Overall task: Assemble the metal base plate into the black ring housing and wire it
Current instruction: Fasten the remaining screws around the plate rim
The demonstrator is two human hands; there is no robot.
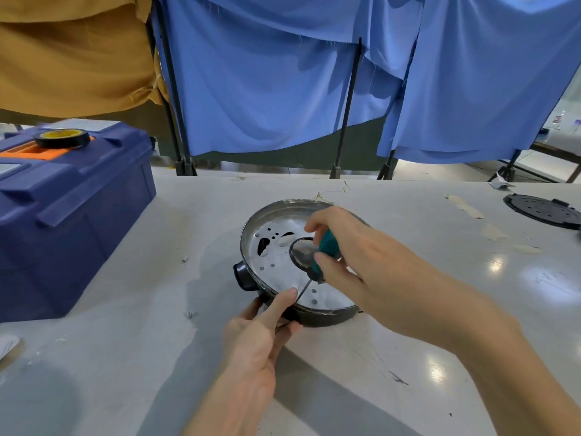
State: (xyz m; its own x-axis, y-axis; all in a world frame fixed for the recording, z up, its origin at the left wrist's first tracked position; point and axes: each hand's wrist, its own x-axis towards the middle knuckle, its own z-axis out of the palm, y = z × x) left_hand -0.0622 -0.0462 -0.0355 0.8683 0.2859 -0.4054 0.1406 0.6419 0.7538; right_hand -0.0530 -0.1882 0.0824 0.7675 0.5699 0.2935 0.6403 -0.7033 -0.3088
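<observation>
Two hands on it. Right hand (349, 256) has its grip wrapped round the teal-handled screwdriver (327, 243), with the shaft angled down to the near edge of the round perforated metal base plate (276, 272). The plate sits inside the black plastic ring housing (320, 319), mid-surface and just ahead of the person. Left hand (261, 335) has its grip pinching the housing's near rim, thumb on top right beside the tip. The screw is hidden, so I can't tell if it's seated.

Looks like the fastening step. To do it well:
- Bring the shaft square to the hole; it looks slanted.
- Push down before turning.
- Keep the thumb off the tip's line in case it slips.
- Hold the housing flat on the pale surface (125, 341) so the plate doesn't rock.
- Snug only; the plastic probably strips easily.

One small loose screw (189, 314) lies left of the housing.
</observation>
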